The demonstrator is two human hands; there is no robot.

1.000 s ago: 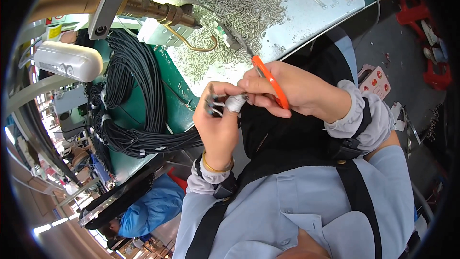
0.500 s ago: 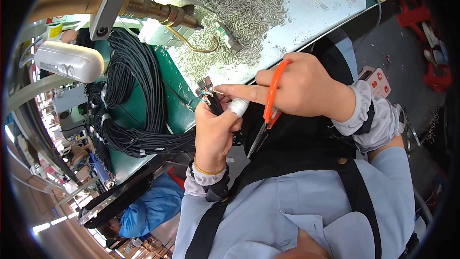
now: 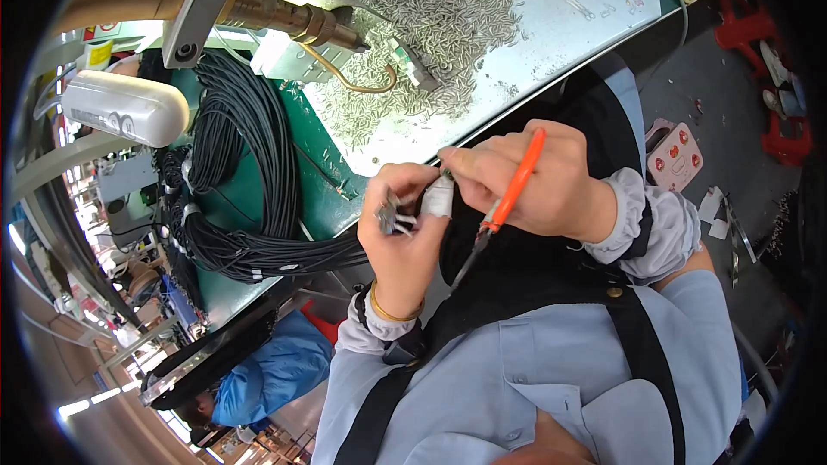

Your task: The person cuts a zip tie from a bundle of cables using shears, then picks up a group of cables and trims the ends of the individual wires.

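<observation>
Close in front of my chest, my left hand (image 3: 401,245) is closed round a small bunch of black cable ends (image 3: 394,213), with thin bare or pale wires showing among the fingers. White tape (image 3: 438,196) wraps its thumb. My right hand (image 3: 543,185) carries scissors with orange handles (image 3: 519,174), hooked over its fingers, their dark blades pointing down toward my apron. The thumb and forefinger of that hand pinch together beside the taped thumb, at a small piece too hidden to name.
Black cable coils (image 3: 245,120) lie on the green bench at left. Many small metal pieces (image 3: 439,26) cover a white board (image 3: 551,34), with two orange caps. A brass-tubed machine (image 3: 284,17) overhangs it. Red stools (image 3: 786,138) stand at right; a person in blue (image 3: 271,370) is lower left.
My left hand has turned, so the cable ends no longer point away from me. My right hand has shifted slightly nearer, its forefinger leaving the coloured wires to pinch beside the taped thumb.
</observation>
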